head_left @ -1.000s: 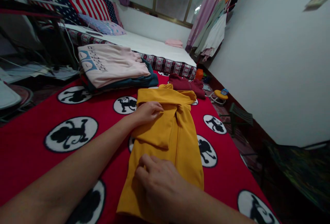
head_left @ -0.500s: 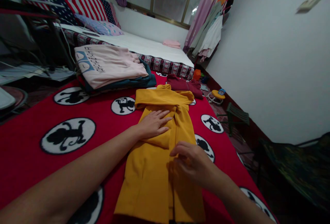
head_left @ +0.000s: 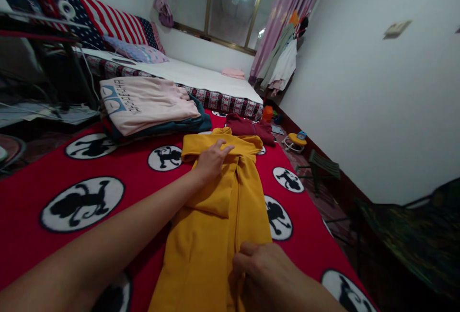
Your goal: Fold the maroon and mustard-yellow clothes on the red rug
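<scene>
A long yellow coat (head_left: 201,240) lies on the red blanket (head_left: 143,225), its upper part folded across and its front edges running lengthwise. My left hand (head_left: 212,161) rests on the upper part near the folded-over band, fingers apart and slightly bent. Lower down, my right hand (head_left: 264,271) is closed with thumb and fingers together at the coat's front edge. Its fingertips are partly hidden, but they appear to pinch the fabric. The near end of the coat runs out of the picture.
Folded clothes with a pink top (head_left: 151,103) are stacked at the far left of the blanket. A maroon garment (head_left: 249,129) lies beyond the coat. Behind stands a white-topped bed (head_left: 194,72). A green folding stool (head_left: 323,164) and a dark camouflage chair (head_left: 413,235) stand right.
My left hand has slid up the coat toward the folded band. My right hand has moved down toward me along the front edge and closed there. The view has tilted up slightly.
</scene>
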Demonstrator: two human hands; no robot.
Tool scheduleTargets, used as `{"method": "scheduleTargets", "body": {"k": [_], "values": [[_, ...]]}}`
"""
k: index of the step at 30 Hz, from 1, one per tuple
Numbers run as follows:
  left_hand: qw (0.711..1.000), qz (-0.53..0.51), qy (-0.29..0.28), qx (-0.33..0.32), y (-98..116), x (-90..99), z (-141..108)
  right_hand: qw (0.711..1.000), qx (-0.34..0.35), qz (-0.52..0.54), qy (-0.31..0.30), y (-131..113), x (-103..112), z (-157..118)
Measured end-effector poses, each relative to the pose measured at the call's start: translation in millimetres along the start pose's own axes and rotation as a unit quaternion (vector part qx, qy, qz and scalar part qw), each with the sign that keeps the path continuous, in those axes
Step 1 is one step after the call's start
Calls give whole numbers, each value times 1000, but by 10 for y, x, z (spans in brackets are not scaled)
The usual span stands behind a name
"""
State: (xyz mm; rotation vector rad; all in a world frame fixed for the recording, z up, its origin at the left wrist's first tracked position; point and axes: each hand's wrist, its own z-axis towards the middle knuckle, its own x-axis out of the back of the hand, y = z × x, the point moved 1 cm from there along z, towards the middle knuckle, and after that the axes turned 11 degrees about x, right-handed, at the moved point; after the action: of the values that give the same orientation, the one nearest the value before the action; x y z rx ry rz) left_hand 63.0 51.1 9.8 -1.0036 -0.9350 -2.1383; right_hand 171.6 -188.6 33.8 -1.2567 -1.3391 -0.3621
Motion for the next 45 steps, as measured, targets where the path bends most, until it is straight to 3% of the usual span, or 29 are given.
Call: {"method": "scheduleTargets", "body": {"k": [5, 8, 11, 14, 18, 21, 24, 26, 28, 30, 31, 34, 36, 39, 42, 45], "values": [[997, 21, -67, 22, -116, -84, 322, 991, 27, 63, 115, 89, 78, -133], [999, -26, -19, 20, -140, 6, 449, 969, 40, 96, 225, 111, 212, -255], [996, -79, 38, 24, -153, 147, 546, 948, 66, 103, 295, 70, 319, -321], [993, -93, 68, 32, -185, 240, 589, 944, 102, 93, 301, -21, 341, -279], [996, -60, 63, 28, -173, 277, 482, 947, 141, 81, 275, -135, 285, -141], [997, -67, 31, -39, -55, 296, 260, 938, 162, 68, 298, -155, 251, -103], [973, -123, -40, -191, 89, 310, -37, 930, 175, 65, 316, -123, 202, -113], [942, -146, -115, -281, 136, 310, -230, 935, 194, 88, 285, -94, 132, -102], [919, -145, -199, -309, 134, 307, -376, 947, 215, 117, 208, -67, 47, -65], [911, -136, -257, -293, 118, 317, -459, 957, 207, 140, 149, -22, -2, -11], [911, -131, -271, -282, 119, 332, -482, 959, 189, 145, 152, 20, 6, 23], [916, -109, -277, -270, 187, 383, -523, 944, 118, 148, 271, 274, 171, 164], [928, -98, -250, -259, 260, 386, -563, 918, 75, 137, 365, 554, 347, 300], [957, -122, -165, -204, 315, 310, -636, 883, 18, 111, 456, 1027, 599, 549], [974, -162, -110, -114, 259, 183, -627, 863, -1, 96, 496, 1357, 774, 820], [982, -163, -76, -51, 143, 83, -472, 861, -5, 75, 503, 1444, 883, 1107]]}}
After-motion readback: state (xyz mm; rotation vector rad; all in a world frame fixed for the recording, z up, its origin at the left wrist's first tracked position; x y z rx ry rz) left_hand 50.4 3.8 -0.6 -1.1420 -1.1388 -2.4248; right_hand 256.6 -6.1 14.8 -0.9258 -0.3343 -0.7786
